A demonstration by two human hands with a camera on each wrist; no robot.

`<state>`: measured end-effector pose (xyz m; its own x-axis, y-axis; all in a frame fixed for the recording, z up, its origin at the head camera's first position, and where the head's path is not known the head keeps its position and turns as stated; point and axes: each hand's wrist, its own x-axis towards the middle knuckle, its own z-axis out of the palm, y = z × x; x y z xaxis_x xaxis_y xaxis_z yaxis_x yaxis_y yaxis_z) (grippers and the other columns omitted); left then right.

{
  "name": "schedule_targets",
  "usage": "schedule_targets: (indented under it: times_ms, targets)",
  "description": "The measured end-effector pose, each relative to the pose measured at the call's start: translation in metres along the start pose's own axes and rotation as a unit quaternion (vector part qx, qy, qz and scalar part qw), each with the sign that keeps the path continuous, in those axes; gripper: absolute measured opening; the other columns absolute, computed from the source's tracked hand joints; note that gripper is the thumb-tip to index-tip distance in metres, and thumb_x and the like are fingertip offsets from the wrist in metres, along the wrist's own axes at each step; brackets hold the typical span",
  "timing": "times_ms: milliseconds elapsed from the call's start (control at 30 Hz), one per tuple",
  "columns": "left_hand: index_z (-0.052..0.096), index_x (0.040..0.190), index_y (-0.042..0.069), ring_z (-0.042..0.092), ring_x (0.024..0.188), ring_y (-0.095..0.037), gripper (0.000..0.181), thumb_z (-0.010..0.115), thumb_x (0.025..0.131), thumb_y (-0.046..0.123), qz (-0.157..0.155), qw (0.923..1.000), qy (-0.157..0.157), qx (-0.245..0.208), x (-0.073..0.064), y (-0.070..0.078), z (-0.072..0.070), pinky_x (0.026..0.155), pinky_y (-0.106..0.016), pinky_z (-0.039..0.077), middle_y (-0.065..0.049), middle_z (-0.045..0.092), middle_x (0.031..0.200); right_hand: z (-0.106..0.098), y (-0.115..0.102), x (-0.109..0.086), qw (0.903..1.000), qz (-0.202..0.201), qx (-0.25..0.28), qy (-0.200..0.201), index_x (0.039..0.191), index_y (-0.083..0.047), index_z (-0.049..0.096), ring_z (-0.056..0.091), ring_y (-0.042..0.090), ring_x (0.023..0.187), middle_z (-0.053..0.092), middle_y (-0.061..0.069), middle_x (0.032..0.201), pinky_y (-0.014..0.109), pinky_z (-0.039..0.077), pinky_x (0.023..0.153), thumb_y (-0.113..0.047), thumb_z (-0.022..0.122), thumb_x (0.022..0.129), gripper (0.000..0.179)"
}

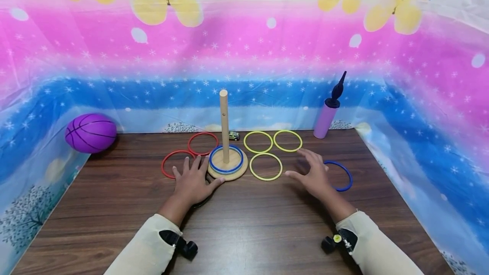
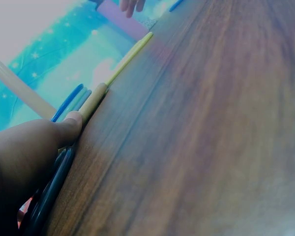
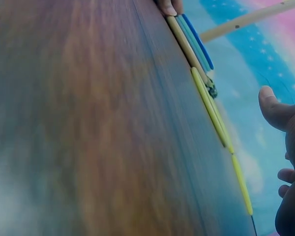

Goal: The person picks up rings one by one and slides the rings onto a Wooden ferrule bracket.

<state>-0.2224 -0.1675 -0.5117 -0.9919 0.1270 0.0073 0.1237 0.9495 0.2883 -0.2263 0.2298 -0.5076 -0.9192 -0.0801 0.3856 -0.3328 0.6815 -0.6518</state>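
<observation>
A wooden base with an upright post stands mid-table. On the base, around the post, lie a blue ring and a light blue ring beneath it. My left hand is spread at the base's left side, its thumb at the base's edge. Under that hand is a dark ring, mostly hidden in the head view. My right hand hovers with fingers apart and nothing in them, between the nearest yellow ring and a separate blue ring.
Two red rings lie left of the base. Two more yellow rings are toward the back, near a small toy car behind the post. A purple ball sits at the back left corner; a purple hand pump stands back right.
</observation>
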Motion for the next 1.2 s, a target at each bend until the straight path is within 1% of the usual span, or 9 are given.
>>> schedule_targets:
  times_ms: [200, 433, 567, 733, 933, 1200]
  targets:
    - [0.03, 0.175, 0.015, 0.016, 0.166, -0.059, 0.1, 0.056, 0.101, 0.077, -0.001, 1.0, 0.004, 0.004, 0.001, 0.0, 0.001, 0.122, -0.09, 0.007, -0.024, 0.029, 0.179, -0.013, 0.012, -0.005, 0.9999, 0.014, -0.006, 0.004, 0.152, -0.003, 0.061, 0.041, 0.048, 0.151, 0.054, 0.022, 0.162, 0.082, 0.021, 0.113, -0.027, 0.098, 0.083, 0.082]
    - [0.029, 0.175, 0.015, 0.016, 0.166, -0.059, 0.1, 0.056, 0.101, 0.077, -0.003, 1.0, -0.001, 0.005, 0.001, 0.0, 0.0, 0.123, -0.09, 0.007, -0.023, 0.028, 0.179, -0.028, 0.026, -0.01, 0.999, 0.031, -0.032, 0.005, 0.153, -0.003, 0.059, 0.038, 0.05, 0.153, 0.052, 0.022, 0.164, 0.085, 0.022, 0.113, -0.028, 0.097, 0.084, 0.082]
    - [0.029, 0.175, 0.015, 0.015, 0.166, -0.059, 0.1, 0.055, 0.101, 0.078, -0.004, 1.0, -0.004, 0.005, 0.001, 0.0, 0.0, 0.123, -0.09, 0.007, -0.023, 0.027, 0.179, -0.035, 0.03, -0.012, 0.9978, 0.041, -0.05, 0.011, 0.153, -0.003, 0.059, 0.037, 0.051, 0.155, 0.051, 0.023, 0.165, 0.085, 0.023, 0.114, -0.031, 0.097, 0.084, 0.084]
    - [0.029, 0.175, 0.015, 0.015, 0.166, -0.058, 0.1, 0.055, 0.101, 0.078, -0.004, 1.0, -0.005, 0.005, 0.001, 0.0, 0.001, 0.123, -0.09, 0.007, -0.023, 0.027, 0.18, -0.043, 0.035, -0.017, 0.9964, 0.061, -0.058, 0.014, 0.154, -0.003, 0.058, 0.035, 0.052, 0.156, 0.049, 0.024, 0.166, 0.087, 0.021, 0.115, -0.033, 0.096, 0.086, 0.083]
    - [0.029, 0.175, 0.015, 0.015, 0.166, -0.058, 0.1, 0.055, 0.101, 0.078, -0.002, 1.0, -0.003, 0.006, 0.002, 0.0, 0.001, 0.123, -0.09, 0.007, -0.024, 0.027, 0.179, -0.054, 0.045, -0.02, 0.9946, 0.078, -0.068, 0.003, 0.154, -0.003, 0.058, 0.033, 0.054, 0.156, 0.047, 0.025, 0.167, 0.094, 0.014, 0.113, -0.036, 0.094, 0.088, 0.082]
    - [0.03, 0.175, 0.015, 0.016, 0.166, -0.059, 0.1, 0.055, 0.101, 0.078, 0.0, 1.0, -0.003, 0.005, 0.001, 0.0, 0.001, 0.122, -0.09, 0.007, -0.024, 0.028, 0.179, -0.068, 0.058, -0.02, 0.9928, 0.09, -0.074, -0.027, 0.156, -0.005, 0.056, 0.029, 0.056, 0.156, 0.042, 0.026, 0.169, 0.094, 0.013, 0.113, -0.04, 0.093, 0.088, 0.085]
